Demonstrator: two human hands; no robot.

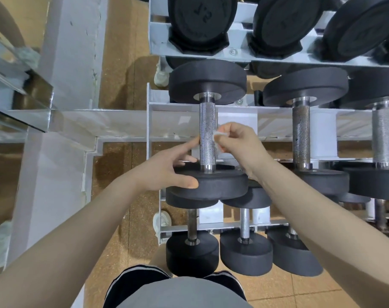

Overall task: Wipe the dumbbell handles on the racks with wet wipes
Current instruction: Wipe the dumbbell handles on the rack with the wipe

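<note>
Pinched between the thumb and the curled fingers of the right hand [235, 141] is a small white wet wipe [219, 135], which touches the right side of the knurled metal handle [207, 134] of the leftmost dumbbell on the middle shelf. This grip is tight and closed around the wipe. On the other side, the left hand [166, 170] has a loose, open grip: its fingers are mostly straight, the index fingertip touches the left side of the same handle, and the thumb rests on the rim of the near black weight head [218, 184] of this dumbbell.

This dumbbell lies on the white metal rack [149, 121], with its far head [208, 81] toward the upper shelf. Just to the right, a second dumbbell [301, 134] lies parallel, and its handle looks darker and spotted. Above, large black dumbbells [202, 21] sit on the top shelf. Below, smaller dumbbells [192, 252] lie on the lowest shelf, near the person's knees and dark shorts [135, 283]. A brown floor [122, 52] shows beside the rack, and at the far left is a mirror [17, 103].
</note>
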